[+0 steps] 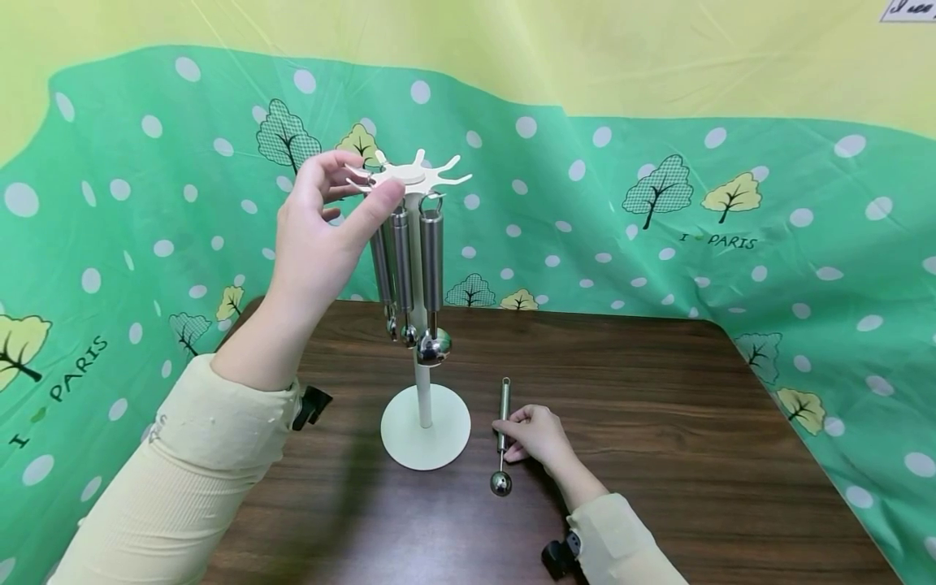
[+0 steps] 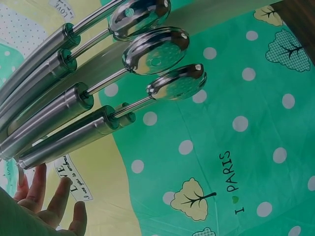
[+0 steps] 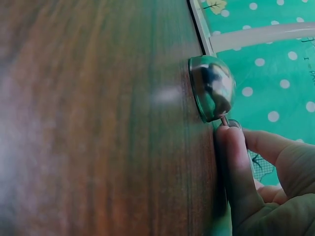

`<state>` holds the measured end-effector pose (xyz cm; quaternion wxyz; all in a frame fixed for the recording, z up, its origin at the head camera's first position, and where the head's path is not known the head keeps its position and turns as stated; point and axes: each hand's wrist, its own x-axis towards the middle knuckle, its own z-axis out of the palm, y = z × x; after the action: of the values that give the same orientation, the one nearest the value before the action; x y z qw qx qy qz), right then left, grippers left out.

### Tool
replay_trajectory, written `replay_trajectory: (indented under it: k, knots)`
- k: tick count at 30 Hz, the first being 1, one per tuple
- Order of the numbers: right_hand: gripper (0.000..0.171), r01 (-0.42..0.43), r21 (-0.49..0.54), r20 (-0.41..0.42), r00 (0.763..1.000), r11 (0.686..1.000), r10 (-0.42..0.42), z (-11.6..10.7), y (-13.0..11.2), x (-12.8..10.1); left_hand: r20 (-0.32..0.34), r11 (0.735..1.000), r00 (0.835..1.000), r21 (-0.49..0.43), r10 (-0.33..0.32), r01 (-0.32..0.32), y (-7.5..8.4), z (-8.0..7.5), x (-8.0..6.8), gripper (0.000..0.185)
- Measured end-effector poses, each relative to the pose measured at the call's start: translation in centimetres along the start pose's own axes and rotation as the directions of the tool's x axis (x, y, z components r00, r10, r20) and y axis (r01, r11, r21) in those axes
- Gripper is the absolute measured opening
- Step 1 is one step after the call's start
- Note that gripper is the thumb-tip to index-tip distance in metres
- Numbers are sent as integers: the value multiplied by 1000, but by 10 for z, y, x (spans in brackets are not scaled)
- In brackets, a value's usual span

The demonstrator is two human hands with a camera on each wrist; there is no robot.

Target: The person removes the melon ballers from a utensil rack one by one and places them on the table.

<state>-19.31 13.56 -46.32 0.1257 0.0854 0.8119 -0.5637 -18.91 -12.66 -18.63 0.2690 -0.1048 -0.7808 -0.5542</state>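
left hand (image 1: 318,223) grips the top of a white hook rack (image 1: 423,402), probably to steady it, with steel scoops (image 1: 433,260) hanging off by their end loops. right hand (image 1: 539,436) pinches a melon baller (image 1: 500,484) by the handle, likely the handiest spot, its bowl face-down on the worktop (image 1: 658,390) beside the rack.

Utensil stand (image 1: 426,447): 1. Hanging melon ballers (image 2: 156,53): at least 4 by handles in left wrist view, 3 bowls showing there; overlap, exact count unclear. Melon baller (image 1: 501,441) lying down: 1. Hands: 2, left hand (image 1: 318,219), right hand (image 1: 539,436). Sleeves (image 1: 175,463): 2. Wrist cameras (image 1: 311,406): 2. Wood-grain table (image 1: 658,406): 1.
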Motion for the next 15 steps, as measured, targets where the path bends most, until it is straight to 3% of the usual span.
replay_trajectory:
  k: [15]
  knots:
    - [22,15,5,-4,1000,1000,-15,0,2,1,-6,1000,1000,-7,4,-4,0,1,-1,48]
